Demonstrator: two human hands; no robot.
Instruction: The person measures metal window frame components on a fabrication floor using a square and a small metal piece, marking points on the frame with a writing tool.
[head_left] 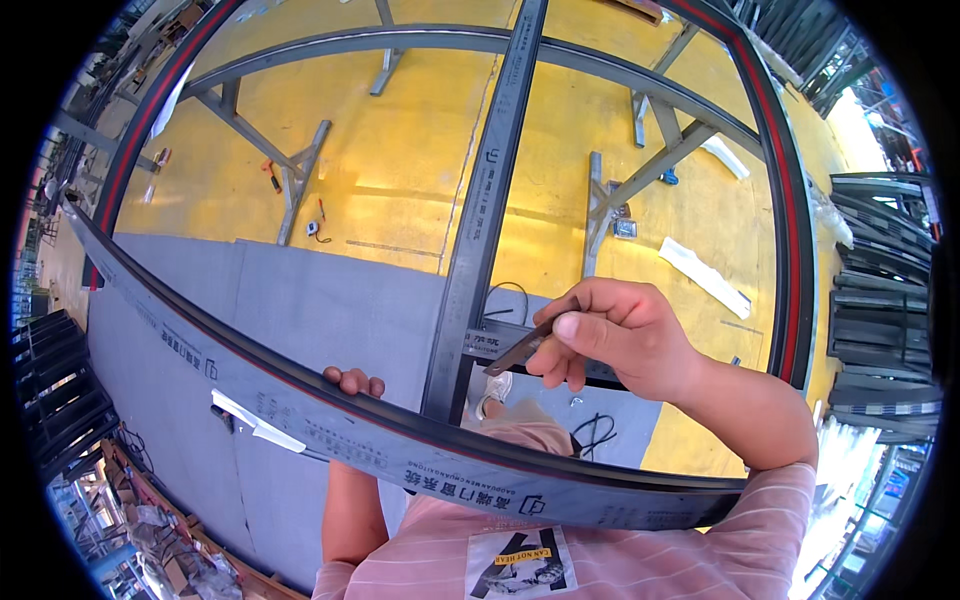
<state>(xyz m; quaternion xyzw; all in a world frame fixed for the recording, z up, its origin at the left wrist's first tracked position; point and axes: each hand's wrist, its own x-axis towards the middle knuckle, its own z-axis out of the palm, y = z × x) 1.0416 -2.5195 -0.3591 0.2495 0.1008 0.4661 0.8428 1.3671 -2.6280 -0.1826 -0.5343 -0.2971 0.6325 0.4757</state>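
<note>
My right hand (640, 335) pinches a thin, flat metal strip (515, 353) with an angled end between thumb and fingers. The strip points down and left, close to where the centre bar meets a short cross piece (488, 343). My left hand (353, 381) hooks its fingertips over the top edge of the long near bar (375, 432) of a large dark window frame; the near bar hides the rest of this hand. Grey printed film covers that bar, which runs across in front of my body. A film-wrapped centre bar (490, 180) stretches away from it.
Frame sides with red stripes (785, 220) stand left and right. Steel trestle legs (300, 185) rest on the yellow floor (400, 190), near a tape measure (313, 228). White strips (705, 277) lie about. Dark profiles (880, 290) are stacked at right, more (65, 385) at left.
</note>
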